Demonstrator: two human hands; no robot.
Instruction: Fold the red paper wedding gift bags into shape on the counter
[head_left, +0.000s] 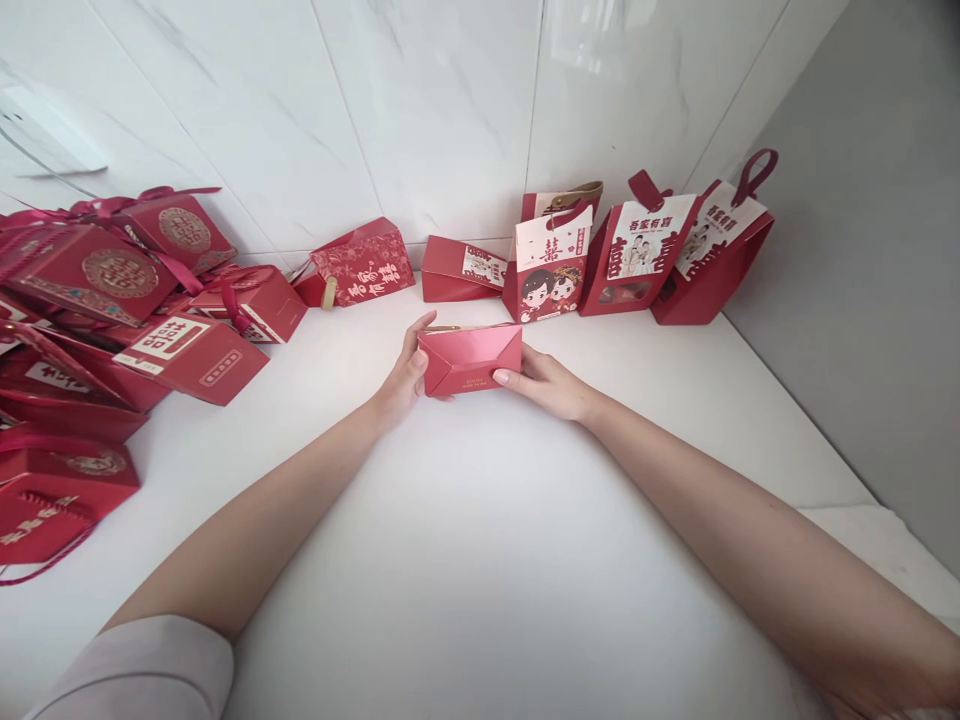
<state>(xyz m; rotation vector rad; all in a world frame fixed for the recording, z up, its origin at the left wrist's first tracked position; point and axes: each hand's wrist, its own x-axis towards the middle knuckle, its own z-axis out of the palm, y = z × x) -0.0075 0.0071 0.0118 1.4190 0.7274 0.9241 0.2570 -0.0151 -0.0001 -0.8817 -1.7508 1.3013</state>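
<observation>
A small red paper box (470, 358) is held just above the white counter (480, 560), its folded bottom turned toward me. My left hand (405, 375) grips its left end, thumb on the near face and fingers behind. On the right end my right hand (544, 382) is closed, thumb pressed on the lower corner. Both hands hold the same box.
A heap of red gift boxes with ribbons (97, 330) fills the left side. Along the tiled wall lie two red boxes (364, 265) (457, 270) and stand three red gift bags with handles (551, 265) (637, 255) (712, 250). A grey wall (862, 250) bounds the right.
</observation>
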